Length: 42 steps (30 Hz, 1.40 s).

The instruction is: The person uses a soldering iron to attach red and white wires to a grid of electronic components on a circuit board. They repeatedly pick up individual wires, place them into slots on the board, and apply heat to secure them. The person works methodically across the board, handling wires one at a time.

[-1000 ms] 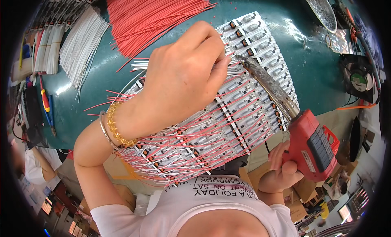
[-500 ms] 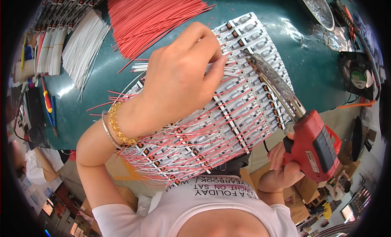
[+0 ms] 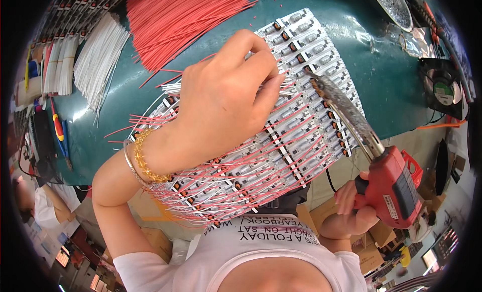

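Circuit-board panel (image 3: 321,51) lies under the fingers of the left hand (image 3: 226,94); rows on the near side of those fingers already carry red and white wires (image 3: 236,165), while rows beyond the fingertips show none; left thumb and forefinger pinch nearly together, seemingly on a thin red wire (image 3: 286,73), contact partly hidden; the right hand (image 3: 357,211) curls its fingers round a red soldering gun (image 3: 394,189), its tip just right of the left fingertips.

Black fan (image 3: 441,89), cardboard boxes (image 3: 368,256), co-worker (image 3: 45,205) in white

Glossy green tabletop (image 3: 386,94), pale floor (image 3: 419,147), brown cardboard boxes (image 3: 365,257)
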{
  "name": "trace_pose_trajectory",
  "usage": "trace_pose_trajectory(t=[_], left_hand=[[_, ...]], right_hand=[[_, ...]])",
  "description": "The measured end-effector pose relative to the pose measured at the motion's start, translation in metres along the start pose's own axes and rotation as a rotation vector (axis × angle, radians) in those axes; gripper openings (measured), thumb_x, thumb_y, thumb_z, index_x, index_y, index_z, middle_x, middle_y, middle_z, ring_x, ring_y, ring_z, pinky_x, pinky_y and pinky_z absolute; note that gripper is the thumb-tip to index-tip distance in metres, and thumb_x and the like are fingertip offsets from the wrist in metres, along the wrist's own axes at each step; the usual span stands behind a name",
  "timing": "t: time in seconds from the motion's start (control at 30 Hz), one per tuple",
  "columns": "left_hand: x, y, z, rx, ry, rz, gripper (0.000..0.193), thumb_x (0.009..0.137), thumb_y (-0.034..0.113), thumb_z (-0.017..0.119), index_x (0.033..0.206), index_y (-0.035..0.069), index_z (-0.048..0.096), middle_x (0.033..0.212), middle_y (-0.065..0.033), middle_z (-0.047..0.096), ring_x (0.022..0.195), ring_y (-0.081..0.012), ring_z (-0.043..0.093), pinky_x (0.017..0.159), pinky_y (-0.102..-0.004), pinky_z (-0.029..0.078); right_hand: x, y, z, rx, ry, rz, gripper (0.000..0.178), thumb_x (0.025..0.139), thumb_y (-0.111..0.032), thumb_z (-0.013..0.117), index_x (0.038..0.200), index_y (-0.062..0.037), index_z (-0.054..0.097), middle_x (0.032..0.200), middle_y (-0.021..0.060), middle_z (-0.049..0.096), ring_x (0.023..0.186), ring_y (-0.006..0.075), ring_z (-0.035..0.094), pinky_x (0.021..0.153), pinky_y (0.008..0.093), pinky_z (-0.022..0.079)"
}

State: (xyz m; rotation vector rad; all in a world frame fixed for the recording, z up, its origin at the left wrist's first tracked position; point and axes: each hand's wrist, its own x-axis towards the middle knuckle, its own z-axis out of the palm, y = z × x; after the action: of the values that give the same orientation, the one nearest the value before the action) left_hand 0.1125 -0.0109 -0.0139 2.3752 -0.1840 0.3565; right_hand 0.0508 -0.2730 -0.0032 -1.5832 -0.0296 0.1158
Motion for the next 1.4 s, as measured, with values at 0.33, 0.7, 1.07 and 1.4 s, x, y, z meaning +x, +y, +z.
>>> trace_pose_trajectory(t=[0.33, 0.7, 1.07, 1.4], left_hand=[[-0.002, -0.001, 0.006, 0.104, 0.069, 0.066, 0.013, 0.069, -0.001, 0.067, 0.072, 0.004, 0.055, 0.081, -0.0049, 0.056, 0.057, -0.0172, 0.056, 0.046, -0.0268, 0.044], [-0.002, -0.003, 0.007, 0.121, 0.077, 0.103, 0.013, 0.069, -0.001, 0.067, 0.072, 0.003, 0.055, 0.081, -0.0059, 0.056, 0.055, -0.0186, 0.056, 0.045, -0.0277, 0.044], [-0.004, 0.010, -0.007, -0.077, -0.042, -0.026, 0.009, 0.071, -0.001, 0.067, 0.075, 0.000, 0.059, 0.084, -0.0085, 0.055, 0.065, -0.0172, 0.055, 0.053, -0.0254, 0.043], [-0.009, 0.012, 0.010, 0.049, 0.038, 0.023, 0.013, 0.068, -0.003, 0.066, 0.073, 0.001, 0.055, 0.082, -0.0074, 0.055, 0.062, -0.0191, 0.057, 0.052, -0.0282, 0.046]], right_hand=[[0.000, -0.004, 0.010, -0.039, -0.006, 0.045, 0.071, 0.078, -0.051, 0.064, 0.109, 0.0095, 0.044, 0.045, 0.0017, 0.044, 0.036, 0.0117, 0.040, 0.038, 0.0234, 0.035], [-0.001, 0.003, 0.005, -0.034, -0.016, -0.043, 0.077, 0.081, -0.055, 0.057, 0.117, 0.0112, 0.040, 0.044, -0.0005, 0.042, 0.035, 0.0090, 0.038, 0.037, 0.0225, 0.034], [-0.007, 0.001, -0.007, 0.082, -0.005, -0.004, 0.078, 0.081, -0.057, 0.056, 0.117, 0.0095, 0.040, 0.045, -0.0008, 0.043, 0.035, 0.0090, 0.039, 0.038, 0.0223, 0.035], [-0.010, 0.002, -0.004, -0.007, -0.013, 0.050, 0.075, 0.078, -0.056, 0.061, 0.111, 0.0089, 0.043, 0.048, 0.0014, 0.045, 0.037, 0.0107, 0.041, 0.039, 0.0233, 0.035]])
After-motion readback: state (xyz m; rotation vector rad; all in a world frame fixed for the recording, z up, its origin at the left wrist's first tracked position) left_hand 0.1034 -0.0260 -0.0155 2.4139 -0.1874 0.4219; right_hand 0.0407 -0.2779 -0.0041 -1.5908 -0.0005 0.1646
